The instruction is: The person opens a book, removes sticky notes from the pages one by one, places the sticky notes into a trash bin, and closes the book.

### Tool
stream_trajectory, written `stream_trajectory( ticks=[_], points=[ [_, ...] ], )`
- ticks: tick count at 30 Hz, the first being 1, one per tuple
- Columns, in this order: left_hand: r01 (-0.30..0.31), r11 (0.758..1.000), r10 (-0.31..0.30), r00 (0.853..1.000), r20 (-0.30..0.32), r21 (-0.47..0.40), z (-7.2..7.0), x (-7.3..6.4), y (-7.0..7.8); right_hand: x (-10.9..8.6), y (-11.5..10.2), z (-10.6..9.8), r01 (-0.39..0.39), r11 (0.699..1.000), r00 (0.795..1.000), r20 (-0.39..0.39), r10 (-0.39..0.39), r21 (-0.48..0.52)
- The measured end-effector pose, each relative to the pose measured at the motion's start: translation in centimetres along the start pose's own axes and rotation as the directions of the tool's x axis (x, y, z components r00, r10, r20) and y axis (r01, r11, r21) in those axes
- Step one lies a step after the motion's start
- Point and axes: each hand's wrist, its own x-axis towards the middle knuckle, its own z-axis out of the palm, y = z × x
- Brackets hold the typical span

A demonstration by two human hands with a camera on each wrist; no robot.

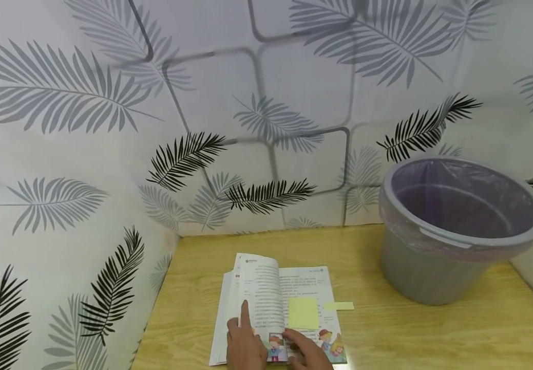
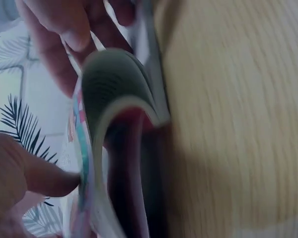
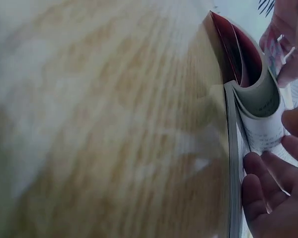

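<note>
An open book [image 1: 266,293] lies on the table, its left-hand pages lifted in a curved bulge. My left hand [image 1: 246,349] is at the lower left of these pages, index finger extended; in the left wrist view its thumb [image 2: 52,178] bears on the colourful page. Between thumb and fingers the left hand pinches the raised pages, as the right wrist view shows. My right hand [image 1: 310,352] rests at the bottom of the book by the gutter, its loosely bent fingers [image 3: 260,171] touching the right-hand page. A yellow sticky note [image 1: 303,313] is on that page.
A narrow yellow tab [image 1: 339,306] sticks out past the book's right edge. To the right on the wooden table [image 1: 359,339] stands a grey bin [image 1: 428,272] with a clear purplish liner. Feather-patterned wall covering [image 1: 220,92] rises behind and at the left.
</note>
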Motion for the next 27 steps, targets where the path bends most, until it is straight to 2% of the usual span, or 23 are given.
stream_trajectory(
  ticks=[2,4,5,7,8,10,12,15,17,20,24,27],
  points=[
    [-0.057,0.995,0.058,0.998,-0.016,0.08,0.2,0.2,-0.4,0.2,1.0,0.3,0.165,0.984,0.986,-0.021,-0.166,-0.061],
    [-0.1,0.986,0.104,0.994,-0.019,0.133,0.4,0.2,-0.6,0.5,1.9,0.6,0.312,0.941,0.946,-0.053,-0.321,-0.129],
    [-0.115,0.983,0.118,0.993,-0.014,0.144,0.6,0.2,-0.7,0.6,2.1,0.7,0.356,0.924,0.928,-0.063,-0.367,-0.141],
    [-0.143,0.978,0.148,0.989,-0.022,0.154,0.8,0.1,-1.0,0.7,2.5,0.9,0.396,0.902,0.909,-0.065,-0.411,-0.17],
    [-0.157,0.975,0.162,0.987,-0.02,0.156,1.0,0.0,-1.1,0.6,2.5,1.1,0.391,0.899,0.911,-0.06,-0.409,-0.198],
    [-0.201,0.966,0.205,0.979,-0.011,0.163,1.1,-0.2,-1.2,0.5,2.4,1.2,0.334,0.913,0.936,-0.034,-0.351,-0.235],
    [-0.266,0.952,0.266,0.964,0.015,0.152,1.2,-0.3,-1.2,0.3,2.1,1.3,0.252,0.929,0.964,-0.011,-0.265,-0.272],
    [-0.338,0.935,0.335,0.941,0.047,0.105,1.4,-0.5,-1.1,0.1,1.7,1.4,0.175,0.93,0.982,-0.003,-0.186,-0.323],
    [-0.348,0.935,0.346,0.937,0.043,0.072,1.5,-0.6,-1.2,0.0,1.6,1.4,0.174,0.913,0.981,-0.016,-0.193,-0.368],
    [-0.327,0.943,0.325,0.945,0.04,0.055,1.7,-0.6,-1.3,-0.2,1.9,1.4,0.204,0.895,0.97,-0.043,-0.24,-0.397],
    [-0.339,0.938,0.335,0.94,0.061,0.078,1.6,-0.4,-1.8,-0.5,2.6,1.5,0.244,0.905,0.96,-0.047,-0.277,-0.349],
    [-0.348,0.931,0.346,0.937,0.04,0.111,1.6,-0.2,-2.1,-0.6,3.1,1.5,0.277,0.906,0.95,-0.049,-0.308,-0.321]
  ],
)
